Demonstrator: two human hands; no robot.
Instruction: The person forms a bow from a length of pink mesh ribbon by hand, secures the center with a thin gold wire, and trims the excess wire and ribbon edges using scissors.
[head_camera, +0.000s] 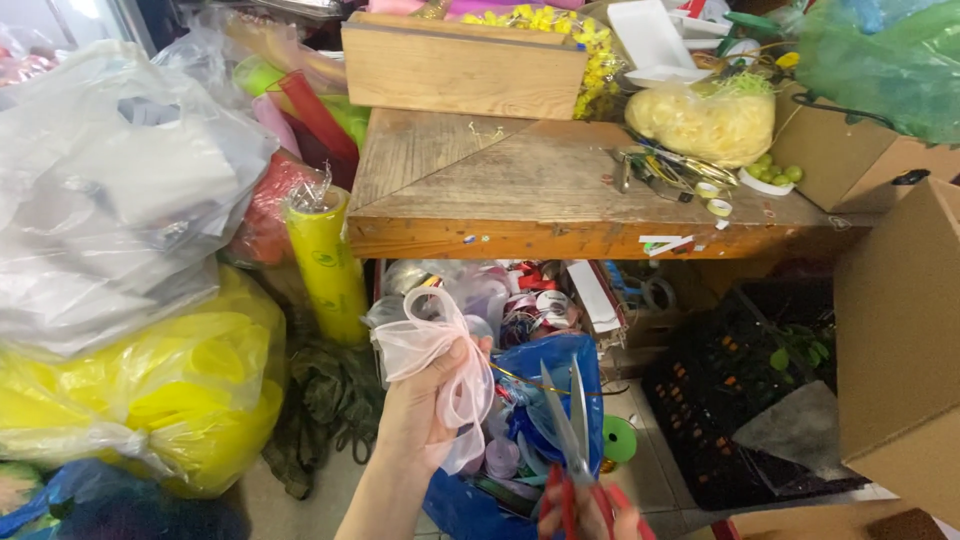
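Note:
My left hand (418, 410) holds a looped bow of sheer pale pink ribbon (432, 340) up in front of me. A thin gold wire (530, 382) runs from the bow toward the right. My right hand (590, 515), mostly cut off at the bottom edge, grips red-handled scissors (570, 430) with the blades open and pointing up, their tips just right of the bow near the wire. Below both hands sits a blue bag (560, 365) stuffed with ribbon rolls.
A wooden workbench (540, 200) stands ahead, with a wooden box (462, 68), a yellow filler bag (700, 122), tape rolls and tools. Grey and yellow plastic bags (120, 300) pile up left, a yellow wrap roll (325, 265) leans by them. Cardboard boxes (900, 330) and a black crate (740, 400) fill the right.

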